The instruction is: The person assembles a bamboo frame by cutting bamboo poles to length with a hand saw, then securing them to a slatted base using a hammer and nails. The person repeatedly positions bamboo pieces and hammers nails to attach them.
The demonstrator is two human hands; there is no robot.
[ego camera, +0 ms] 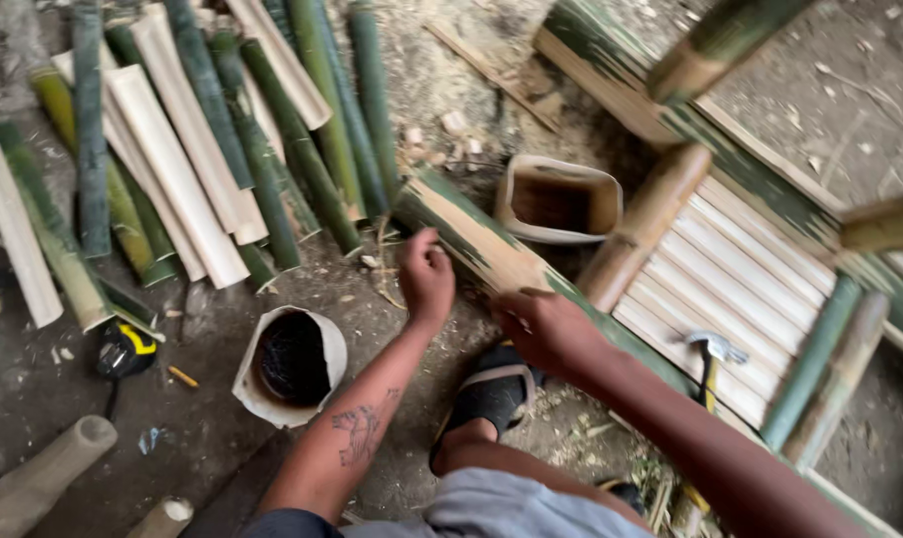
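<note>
Both hands work one bamboo frame rail (476,244): my left hand (426,277) curls closed near its end, my right hand (546,329) presses mid-length, fingers curled. I judge I'm seating it; next needs the hammer (712,351) on the slats (730,269).

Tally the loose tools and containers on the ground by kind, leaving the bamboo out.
Hammer: 1
Tape measure: 1
Pencil: 1
Open-topped containers: 2, the dark-filled one and the brown-filled one
Total: 5
</note>
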